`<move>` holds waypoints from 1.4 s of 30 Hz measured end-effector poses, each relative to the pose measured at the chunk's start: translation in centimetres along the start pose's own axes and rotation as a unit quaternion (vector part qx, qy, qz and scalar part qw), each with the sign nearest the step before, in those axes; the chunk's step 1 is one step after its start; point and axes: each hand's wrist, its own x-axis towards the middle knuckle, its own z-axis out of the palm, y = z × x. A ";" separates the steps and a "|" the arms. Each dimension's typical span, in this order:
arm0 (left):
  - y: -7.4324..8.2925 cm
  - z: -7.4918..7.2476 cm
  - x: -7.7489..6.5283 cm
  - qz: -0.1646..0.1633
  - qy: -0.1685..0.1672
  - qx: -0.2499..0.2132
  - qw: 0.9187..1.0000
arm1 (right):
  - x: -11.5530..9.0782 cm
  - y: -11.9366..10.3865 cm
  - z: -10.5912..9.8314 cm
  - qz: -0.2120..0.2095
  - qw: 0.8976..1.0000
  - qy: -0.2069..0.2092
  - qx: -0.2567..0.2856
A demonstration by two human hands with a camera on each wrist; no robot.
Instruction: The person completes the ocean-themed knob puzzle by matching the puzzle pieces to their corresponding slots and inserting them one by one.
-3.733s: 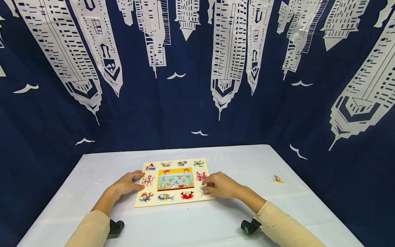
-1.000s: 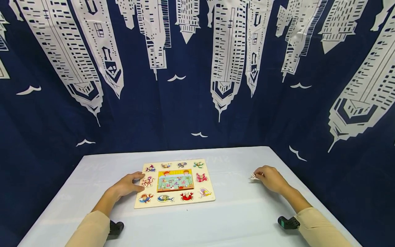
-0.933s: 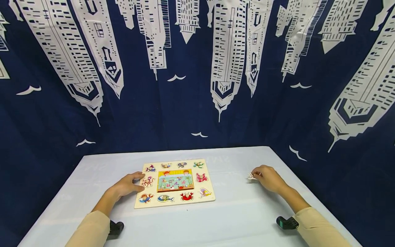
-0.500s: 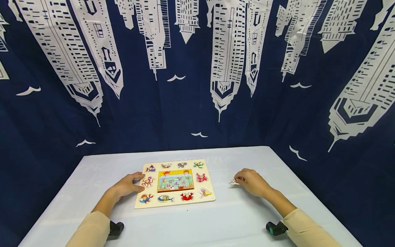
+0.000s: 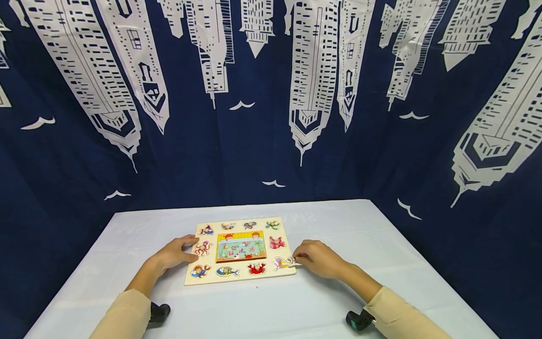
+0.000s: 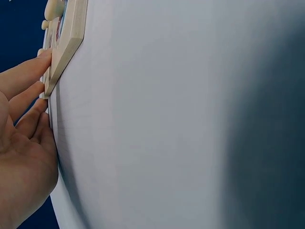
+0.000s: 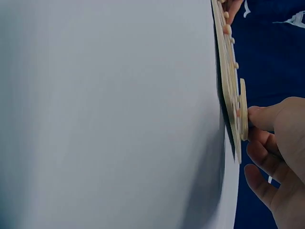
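Note:
A wooden peg puzzle board (image 5: 211,278) with sea animal pieces and an aquarium picture (image 5: 241,247) in its middle lies on the table. My left hand (image 5: 173,254) rests at its left side, fingers touching the edge; in the left wrist view the fairly straight fingers (image 6: 28,74) meet the board's rim. At the lower right corner my right hand (image 5: 322,259) pinches a knobbed puzzle piece (image 5: 294,263). That puzzle piece (image 7: 243,109) sits just over the board in the right wrist view, tilted. Beside it shows a purple and yellow printed recess (image 5: 280,263).
Around the board spreads a white-covered table (image 5: 237,310). A dark blue curtain (image 5: 254,155) with white buildings hangs behind. Knobbed pieces such as the crab (image 5: 256,269) and the octopus (image 5: 203,248) sit in the board. Black wrist devices (image 5: 159,313) are on both forearms.
The loose piece on the right of the table has been picked up by my right hand and carried left to the board's lower right corner. My left hand stays put.

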 end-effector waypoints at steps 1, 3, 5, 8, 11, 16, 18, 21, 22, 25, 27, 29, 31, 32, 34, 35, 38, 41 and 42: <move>0.0 0.0 0.0 0.000 0.000 0.001 1.000 | 0.2 -0.3 0.1 -0.002 1.000 -0.003 0.002; 0.0 -0.1 0.0 0.000 0.000 0.002 1.000 | 0.8 -0.8 0.4 -0.007 1.000 -0.008 0.007; 0.0 0.0 0.1 0.000 0.001 0.004 1.000 | 1.2 -1.2 0.7 -0.011 1.000 -0.012 0.012; -0.1 0.0 0.2 0.001 0.001 0.006 1.000 | 1.8 -1.6 1.1 -0.019 1.000 -0.018 0.015; -0.2 0.0 0.2 0.001 0.000 0.006 1.000 | 2.2 -1.9 1.4 -0.030 0.999 -0.020 0.016; 0.0 0.1 0.1 0.002 -0.005 -0.002 1.000 | 2.5 -1.8 1.9 -0.052 0.998 -0.025 0.020; 0.1 0.1 0.1 0.006 -0.007 -0.003 1.000 | 2.5 -1.7 2.0 -0.057 0.998 -0.026 0.016; 0.1 0.1 0.1 0.009 -0.009 -0.005 1.000 | 2.5 -1.6 2.0 -0.062 0.998 -0.024 0.003; 0.1 0.1 0.0 0.009 -0.009 -0.004 1.000 | 2.5 -1.7 2.0 -0.064 0.998 -0.022 -0.003; 0.0 0.0 0.1 0.008 -0.009 -0.003 1.000 | 2.5 -1.9 2.0 -0.072 0.997 -0.018 -0.018; -0.1 0.0 0.1 0.007 -0.009 -0.002 1.000 | 2.6 -2.0 2.1 -0.072 0.997 -0.020 -0.024; -0.1 0.0 0.2 0.007 -0.010 -0.001 1.000 | 2.7 -2.1 2.1 -0.067 0.997 -0.023 -0.023; -0.1 -0.1 0.2 0.007 -0.011 0.001 1.000 | 2.7 -2.2 2.1 -0.058 0.998 -0.028 -0.013; -0.1 -0.1 0.2 0.006 -0.011 0.001 1.000 | 2.7 -2.2 2.0 -0.055 0.998 -0.030 -0.007; 0.0 -0.2 0.1 0.007 -0.013 0.002 1.000 | 2.8 -2.2 1.9 -0.049 0.998 -0.036 0.006; 0.1 -0.2 0.1 0.007 -0.012 0.003 1.000 | 2.9 -2.1 1.9 -0.048 0.998 -0.039 0.012; 0.1 -0.4 0.1 0.008 -0.014 0.002 1.000 | 3.1 -2.2 1.8 -0.052 0.998 -0.045 0.018; 0.0 -0.4 0.1 0.009 -0.016 0.002 1.000 | 3.1 -2.2 1.7 -0.053 0.997 -0.049 0.022; 0.0 -0.4 0.1 0.008 -0.017 0.003 1.000 | 3.1 -2.2 1.7 -0.052 0.997 -0.050 0.024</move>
